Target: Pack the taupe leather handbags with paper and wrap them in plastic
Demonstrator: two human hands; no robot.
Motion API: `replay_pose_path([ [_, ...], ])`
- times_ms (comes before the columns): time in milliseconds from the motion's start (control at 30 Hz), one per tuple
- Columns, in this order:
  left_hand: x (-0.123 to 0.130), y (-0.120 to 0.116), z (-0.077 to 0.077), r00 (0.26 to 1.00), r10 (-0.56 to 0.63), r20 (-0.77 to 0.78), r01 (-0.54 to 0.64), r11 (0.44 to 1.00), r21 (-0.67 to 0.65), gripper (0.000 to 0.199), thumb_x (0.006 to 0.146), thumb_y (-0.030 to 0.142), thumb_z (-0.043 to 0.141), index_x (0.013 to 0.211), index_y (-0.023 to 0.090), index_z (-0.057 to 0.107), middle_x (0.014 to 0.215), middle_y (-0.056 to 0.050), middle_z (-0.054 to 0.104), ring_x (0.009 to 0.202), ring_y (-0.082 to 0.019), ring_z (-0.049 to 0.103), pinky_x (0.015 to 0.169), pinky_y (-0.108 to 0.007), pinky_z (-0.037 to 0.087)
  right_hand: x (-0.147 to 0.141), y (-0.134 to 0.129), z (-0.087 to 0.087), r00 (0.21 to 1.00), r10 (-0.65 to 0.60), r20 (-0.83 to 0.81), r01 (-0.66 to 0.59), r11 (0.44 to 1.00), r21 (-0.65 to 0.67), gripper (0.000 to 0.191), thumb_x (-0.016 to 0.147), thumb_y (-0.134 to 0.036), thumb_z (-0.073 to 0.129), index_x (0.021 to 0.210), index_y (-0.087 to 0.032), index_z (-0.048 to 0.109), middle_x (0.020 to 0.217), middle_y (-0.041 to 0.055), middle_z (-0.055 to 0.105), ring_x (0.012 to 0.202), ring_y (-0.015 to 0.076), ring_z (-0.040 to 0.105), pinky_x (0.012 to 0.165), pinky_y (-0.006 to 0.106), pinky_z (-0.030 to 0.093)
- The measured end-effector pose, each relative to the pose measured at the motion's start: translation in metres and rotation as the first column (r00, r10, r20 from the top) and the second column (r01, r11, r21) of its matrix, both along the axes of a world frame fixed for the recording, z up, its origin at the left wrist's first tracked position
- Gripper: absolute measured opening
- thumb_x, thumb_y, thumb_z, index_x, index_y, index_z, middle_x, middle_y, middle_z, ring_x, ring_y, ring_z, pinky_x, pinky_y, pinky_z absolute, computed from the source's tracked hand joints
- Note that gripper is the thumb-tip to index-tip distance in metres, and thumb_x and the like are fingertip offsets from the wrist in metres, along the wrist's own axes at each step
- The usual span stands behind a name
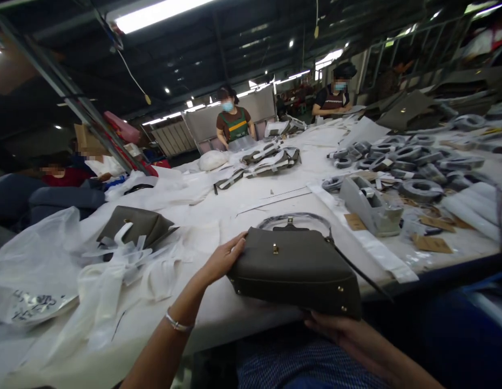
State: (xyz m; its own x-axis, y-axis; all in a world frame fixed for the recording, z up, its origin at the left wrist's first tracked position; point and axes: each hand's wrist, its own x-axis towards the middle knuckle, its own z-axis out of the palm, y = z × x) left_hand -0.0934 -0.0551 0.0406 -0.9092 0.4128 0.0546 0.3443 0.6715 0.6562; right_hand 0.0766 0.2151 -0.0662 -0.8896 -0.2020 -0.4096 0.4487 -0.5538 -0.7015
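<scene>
A dark olive handbag point(291, 259) lies tilted at the table's near edge, its base with small metal studs turned toward me. On its front is a gold turn-lock, and a wrapped handle and a thin strap show at its far side. My left hand point(226, 258) grips the bag's left end, fingers against the side. From below, my right hand point(332, 326) holds the bag's lower right edge, with most of its fingers hidden under it. A second olive bag point(133, 226) sits to the left with white strips over it.
A grey tape dispenser point(368, 205) stands at the right, before many wrapped strap coils point(421, 156). Clear plastic bags point(36, 259) and white wrapping cover the left side. Wrapped bag parts point(271, 162) lie mid-table. Co-workers point(233, 124) are across the table.
</scene>
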Motion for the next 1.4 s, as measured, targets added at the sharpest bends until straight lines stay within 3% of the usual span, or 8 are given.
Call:
replay_pose_path([
  [200, 0.029, 0.023, -0.018, 0.996, -0.025, 0.087, 0.005, 0.975, 0.223, 0.074, 0.085, 0.055, 0.065, 0.149, 0.032, 0.035, 0.154, -0.001, 0.038, 0.139, -0.027, 0.039, 0.112, -0.04, 0.041, -0.056, -0.009, 0.013, 0.982, 0.004, -0.188, -0.029, 0.992, -0.126, 0.045, 0.079, -0.03, 0.078, 0.12, -0.02, 0.064, 0.135, 0.0107, 0.061, 0.114, 0.0281, 0.066, 0.106, 0.045, 0.05],
  [333, 0.026, 0.041, -0.005, 0.998, -0.053, -0.035, 0.061, 0.959, 0.278, 0.053, 0.087, 0.044, 0.064, 0.137, 0.032, 0.053, 0.141, -0.001, 0.054, 0.125, -0.026, 0.054, 0.091, -0.034, 0.057, -0.073, -0.02, 0.029, 0.954, 0.033, -0.297, -0.074, 0.989, -0.127, 0.058, 0.084, -0.032, 0.073, 0.137, -0.023, 0.05, 0.138, 0.0116, 0.058, 0.113, 0.0265, 0.066, 0.106, 0.045, 0.049],
  [600, 0.06, 0.029, 0.031, 0.924, -0.077, -0.374, 0.129, 0.985, 0.115, 0.038, 0.09, 0.038, 0.062, 0.128, 0.034, 0.059, 0.149, 0.0, 0.045, 0.134, -0.025, 0.046, 0.116, -0.039, 0.037, -0.055, -0.046, 0.039, 0.86, 0.222, -0.459, -0.178, 0.974, 0.137, 0.044, 0.085, -0.037, 0.071, 0.126, -0.022, 0.063, 0.129, 0.0109, 0.065, 0.114, 0.028, 0.064, 0.1, 0.045, 0.051],
  [767, 0.077, 0.003, 0.01, 0.936, 0.019, -0.351, -0.015, 1.0, 0.014, 0.033, 0.092, 0.039, 0.056, 0.125, 0.036, 0.058, 0.142, 0.001, 0.053, 0.13, -0.024, 0.051, 0.111, -0.041, 0.044, -0.013, -0.018, 0.057, 0.583, 0.673, -0.455, -0.102, 0.617, 0.781, 0.025, 0.093, -0.033, 0.06, 0.113, -0.029, 0.074, 0.104, 0.0031, 0.076, 0.097, 0.0214, 0.07, 0.089, 0.032, 0.055],
  [900, 0.087, 0.014, -0.001, 0.922, -0.095, -0.375, 0.074, 0.995, -0.071, 0.047, 0.093, 0.048, 0.057, 0.137, 0.034, 0.049, 0.146, -0.003, 0.049, 0.134, -0.024, 0.047, 0.113, -0.045, 0.042, -0.015, 0.027, 0.065, 0.498, 0.658, -0.564, 0.433, 0.375, 0.82, 0.03, 0.095, -0.028, 0.057, 0.122, -0.034, 0.068, 0.115, 0.0008, 0.073, 0.106, 0.0199, 0.068, 0.099, 0.034, 0.052],
  [1000, 0.093, 0.036, -0.009, 0.877, -0.29, -0.384, 0.193, 0.943, -0.272, 0.073, 0.084, 0.062, 0.064, 0.145, 0.03, 0.041, 0.151, -0.009, 0.042, 0.139, -0.031, 0.04, 0.116, -0.054, 0.035, -0.042, 0.051, 0.066, 0.448, 0.76, -0.471, 0.577, 0.157, 0.802, 0.054, 0.089, -0.032, 0.066, 0.141, -0.033, 0.051, 0.142, 0.0014, 0.056, 0.132, 0.0276, 0.051, 0.118, 0.05, 0.032],
  [1133, 0.092, 0.05, -0.024, 0.841, -0.345, -0.418, 0.129, 0.876, -0.464, 0.094, 0.073, 0.062, 0.075, 0.15, 0.029, 0.033, 0.153, -0.014, 0.037, 0.141, -0.038, 0.035, 0.113, -0.06, 0.035, -0.077, 0.065, 0.071, 0.409, 0.849, -0.334, 0.526, 0.08, 0.847, 0.083, 0.078, -0.043, 0.076, 0.15, -0.03, 0.037, 0.154, 0.0047, 0.04, 0.142, 0.0334, 0.036, 0.12, 0.056, 0.025],
  [1400, 0.053, 0.037, -0.052, 0.758, -0.403, -0.513, 0.052, 0.821, -0.569, 0.055, 0.094, 0.033, 0.06, 0.145, 0.03, 0.039, 0.147, -0.009, 0.047, 0.133, -0.032, 0.047, 0.109, -0.057, 0.04, -0.122, 0.067, 0.055, 0.254, 0.952, -0.173, 0.641, -0.032, 0.767, 0.074, 0.084, -0.024, 0.067, 0.15, -0.034, 0.035, 0.151, 0.0029, 0.046, 0.136, 0.0305, 0.046, 0.111, 0.053, 0.038],
])
